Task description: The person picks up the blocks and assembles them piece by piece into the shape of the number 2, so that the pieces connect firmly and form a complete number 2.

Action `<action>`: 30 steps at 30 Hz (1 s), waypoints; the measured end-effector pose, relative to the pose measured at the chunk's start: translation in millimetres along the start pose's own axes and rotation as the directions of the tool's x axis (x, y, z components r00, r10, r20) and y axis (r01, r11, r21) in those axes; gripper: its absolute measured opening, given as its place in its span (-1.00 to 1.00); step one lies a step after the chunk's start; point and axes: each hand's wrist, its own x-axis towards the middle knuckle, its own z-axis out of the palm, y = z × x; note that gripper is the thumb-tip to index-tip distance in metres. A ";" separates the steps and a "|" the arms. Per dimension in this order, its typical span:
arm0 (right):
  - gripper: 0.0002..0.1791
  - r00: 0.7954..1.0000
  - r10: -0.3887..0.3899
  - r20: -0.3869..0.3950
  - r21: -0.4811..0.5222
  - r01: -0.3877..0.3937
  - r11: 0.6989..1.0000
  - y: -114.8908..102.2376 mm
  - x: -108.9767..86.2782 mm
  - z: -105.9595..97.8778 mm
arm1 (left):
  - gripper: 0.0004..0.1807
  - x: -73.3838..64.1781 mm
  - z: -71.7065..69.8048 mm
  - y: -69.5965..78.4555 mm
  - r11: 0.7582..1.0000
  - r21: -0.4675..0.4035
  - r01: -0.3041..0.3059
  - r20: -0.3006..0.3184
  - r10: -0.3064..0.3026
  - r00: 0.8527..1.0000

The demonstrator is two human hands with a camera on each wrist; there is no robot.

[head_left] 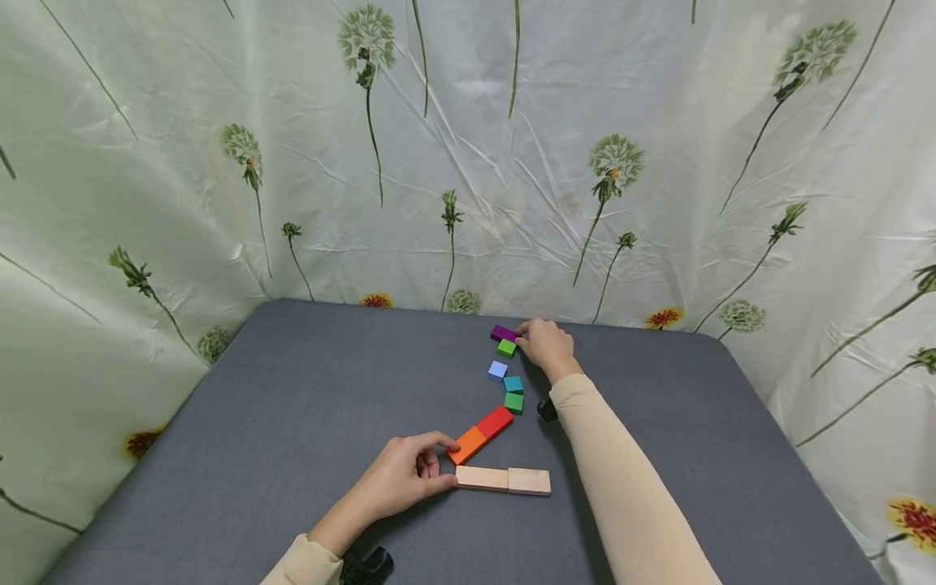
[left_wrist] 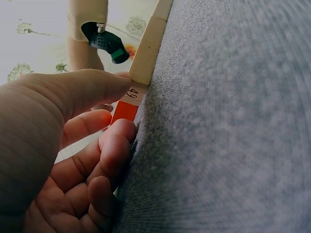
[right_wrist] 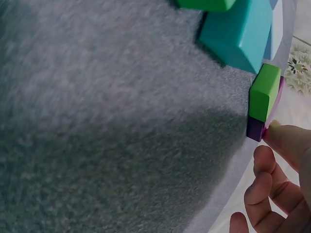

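Note:
In the head view, my left hand (head_left: 402,475) lies beside the left ends of an orange block (head_left: 468,445) and a plain wooden block (head_left: 483,478). Its forefinger touches the orange block; the thumb lies against the wooden one, whose end reads 49 in the left wrist view. My right hand (head_left: 548,345) reaches to the far side of the table, fingertips at the right end of a purple block (head_left: 503,333). A light green block (right_wrist: 265,90) sits against that purple block, near the thumb. The right forefinger's contact is hidden in the right wrist view.
A red block (head_left: 495,422) adjoins the orange one; a second plain block (head_left: 530,482) continues the wooden one. Dark green (head_left: 514,403), teal (head_left: 513,384) and light blue (head_left: 497,370) blocks form a crooked line up the grey table (head_left: 329,390). A flower-printed curtain (head_left: 292,146) stands behind.

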 end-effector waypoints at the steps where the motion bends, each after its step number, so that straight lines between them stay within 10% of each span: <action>1: -0.64 1.000 -0.002 -0.002 0.003 0.002 1.000 -1.1 0.3 0.0 | -0.64 0.0 -0.1 0.2 1.000 -0.001 0.002 0.001 -0.002 1.000; 30: -0.67 0.998 -0.038 0.053 0.023 0.037 0.999 -31.5 3.1 7.7 | -0.64 0.0 0.1 -1.6 1.000 0.001 -0.012 0.004 0.012 1.000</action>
